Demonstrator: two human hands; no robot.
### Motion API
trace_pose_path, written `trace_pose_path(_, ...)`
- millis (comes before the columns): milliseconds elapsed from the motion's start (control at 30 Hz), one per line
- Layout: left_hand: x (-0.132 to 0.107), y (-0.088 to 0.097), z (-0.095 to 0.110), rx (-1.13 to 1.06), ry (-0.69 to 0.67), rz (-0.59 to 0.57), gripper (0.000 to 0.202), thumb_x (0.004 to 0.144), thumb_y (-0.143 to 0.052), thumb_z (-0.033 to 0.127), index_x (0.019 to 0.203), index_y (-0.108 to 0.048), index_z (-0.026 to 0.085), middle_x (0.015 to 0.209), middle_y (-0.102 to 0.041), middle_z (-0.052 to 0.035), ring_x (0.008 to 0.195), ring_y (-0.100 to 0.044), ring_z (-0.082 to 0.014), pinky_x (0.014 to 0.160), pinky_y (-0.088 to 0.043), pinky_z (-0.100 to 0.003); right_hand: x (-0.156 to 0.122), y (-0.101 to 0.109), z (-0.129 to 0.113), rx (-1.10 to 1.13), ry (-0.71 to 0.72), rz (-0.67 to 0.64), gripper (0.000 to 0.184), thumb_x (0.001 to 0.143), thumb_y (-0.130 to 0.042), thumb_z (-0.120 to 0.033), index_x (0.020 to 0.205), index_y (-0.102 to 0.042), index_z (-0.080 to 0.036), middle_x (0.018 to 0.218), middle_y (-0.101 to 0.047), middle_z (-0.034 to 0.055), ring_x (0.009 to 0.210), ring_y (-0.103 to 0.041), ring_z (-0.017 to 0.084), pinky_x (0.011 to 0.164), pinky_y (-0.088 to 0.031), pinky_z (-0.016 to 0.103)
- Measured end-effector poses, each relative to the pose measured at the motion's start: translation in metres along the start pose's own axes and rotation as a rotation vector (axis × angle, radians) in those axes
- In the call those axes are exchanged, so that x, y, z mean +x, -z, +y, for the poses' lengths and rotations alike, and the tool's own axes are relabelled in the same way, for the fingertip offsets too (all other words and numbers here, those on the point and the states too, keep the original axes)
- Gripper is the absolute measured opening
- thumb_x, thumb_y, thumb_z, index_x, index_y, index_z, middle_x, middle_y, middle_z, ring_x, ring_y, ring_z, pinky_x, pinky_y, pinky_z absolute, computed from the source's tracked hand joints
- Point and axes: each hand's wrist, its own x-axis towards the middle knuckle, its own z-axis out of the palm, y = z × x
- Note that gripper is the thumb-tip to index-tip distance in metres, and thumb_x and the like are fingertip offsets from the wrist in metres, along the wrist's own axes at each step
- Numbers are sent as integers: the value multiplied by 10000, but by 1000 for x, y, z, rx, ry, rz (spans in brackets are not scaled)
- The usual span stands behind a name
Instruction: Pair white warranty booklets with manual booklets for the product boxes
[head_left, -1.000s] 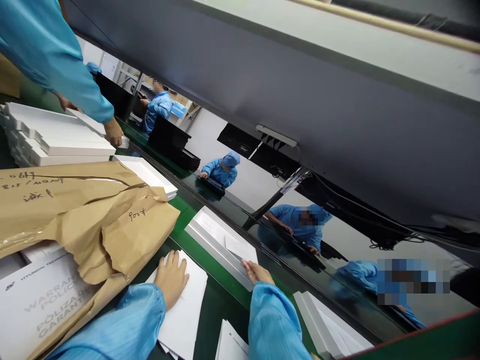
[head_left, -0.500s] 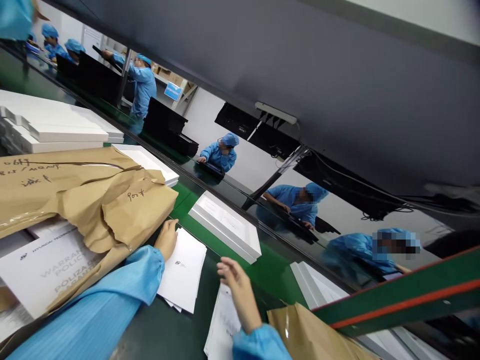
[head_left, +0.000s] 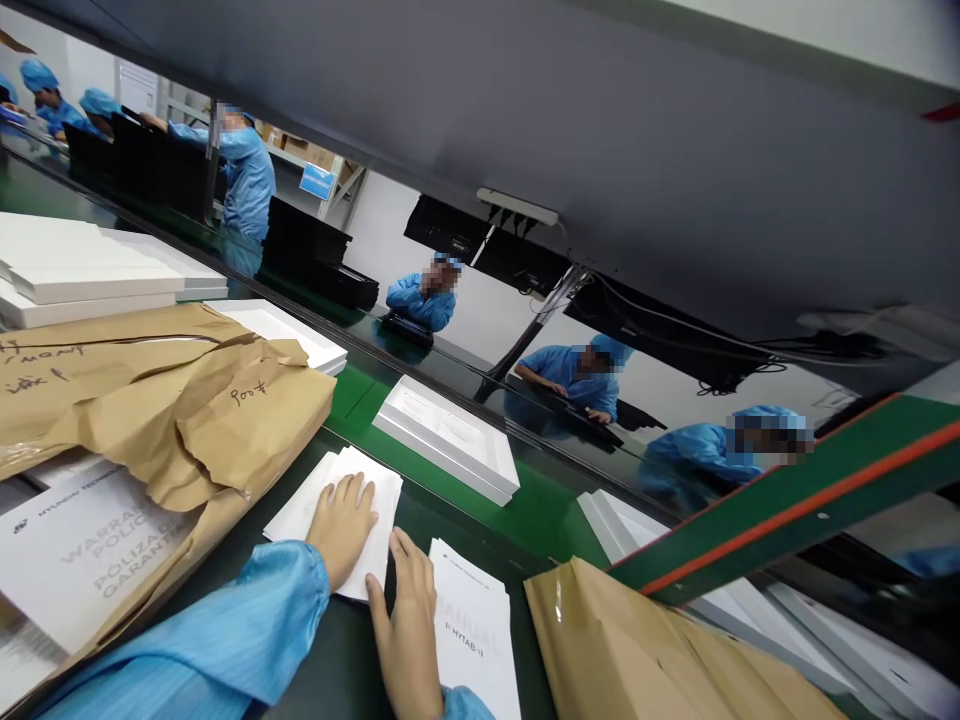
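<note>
My left hand [head_left: 343, 528] lies flat, fingers stretched out, on a stack of white leaflets [head_left: 296, 500] with uneven edges. Beside that stack's right edge is my right hand [head_left: 409, 620], its thumb apart from the fingers; whether the fingertips touch the leaflets I cannot tell. Just right of it is a pile of white manuals [head_left: 474, 625] with grey print on the cover, partly hidden by the hand. On the left lies a torn brown paper package [head_left: 247, 400] with handwriting, and white warranty booklets [head_left: 90, 560] show in its opening.
White box trays [head_left: 450, 440] sit on the green conveyor [head_left: 360, 400], with more stacked at far left. At right are another brown paper package [head_left: 645, 640] and a slanted green beam [head_left: 787, 500] with an orange stripe. Several co-workers in blue sit or stand beyond the line.
My left hand has moved from the leaflets' far left edge onto their top. My right hand has moved left, from above the manuals to beside the leaflets. The view has shifted slightly.
</note>
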Motion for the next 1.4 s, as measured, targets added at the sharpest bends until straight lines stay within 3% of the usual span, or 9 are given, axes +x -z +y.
trace_pose_path(267,-9,19,18,-548,-172,58,472,785,-274,343,1219,-214,168,1304,-181,-79,1185,-142,-192,969,-157,-388,15,24,-15,796,-313,122,443,736,-447,-285,1149,-319,-192,1031,-547,87,1005,-445,181,849,-347,349)
trace_pose_path(433,-21,38,39,-1094,-117,14,530,773,-313,351,1247,-140,187,1317,-159,-51,1191,-148,-196,982,-156,-355,0,30,-27,449,29,68,405,747,-414,-181,1144,-370,-246,1143,-464,48,1059,-390,201,861,-344,385)
trace_pose_path(533,-17,45,43,-1525,29,-169,475,765,-352,338,1202,-277,165,1221,-365,-85,1118,-319,-218,934,-265,-364,-4,26,-25,132,340,53,477,737,-362,-75,1166,-329,-280,1200,-397,5,1118,-303,204,913,-253,443)
trace_pose_path(667,-7,42,38,-1921,144,-404,432,763,-369,342,1139,-372,128,1074,-513,-116,997,-460,-224,852,-360,-370,4,27,-19,-72,434,-43,526,734,-322,-40,1205,-249,-263,1207,-386,2,1123,-292,181,930,-220,441)
trace_pose_path(767,0,33,30,-1968,267,-318,415,749,-406,342,1110,-392,138,1052,-532,-107,954,-496,-206,821,-392,-343,17,45,-10,-89,391,-37,445,745,-336,-87,1162,-341,-244,1164,-434,17,1094,-331,178,916,-253,409)
trace_pose_path(867,5,21,20,-1906,446,-135,400,747,-404,352,1100,-386,163,1084,-511,-96,944,-505,-195,795,-419,-322,31,78,7,-97,106,71,346,750,-380,-207,1092,-434,-214,1091,-491,54,1027,-403,199,862,-314,397)
trace_pose_path(1000,9,9,8,-1823,583,-43,345,760,-382,337,1068,-399,182,1108,-494,-75,947,-506,-182,797,-423,-310,33,112,29,-255,-201,-148,312,625,-545,-286,927,-565,-210,970,-570,72,947,-461,264,805,-339,425)
trace_pose_path(1233,9,4,5,-1788,522,-21,315,739,-423,344,1012,-450,188,1064,-530,-51,957,-499,-174,847,-384,-298,1,72,-3,-638,-244,-529,673,396,-708,-221,1018,-498,-76,1136,-412,239,1024,-366,378,777,-327,461)
trace_pose_path(1400,8,0,3,-1756,505,-26,368,717,-447,373,1026,-457,174,1075,-522,-72,965,-491,-196,844,-379,-307,1,78,-23,-702,-184,-671,233,686,-470,-196,893,-545,-120,841,-601,148,772,-543,269,663,-386,359)
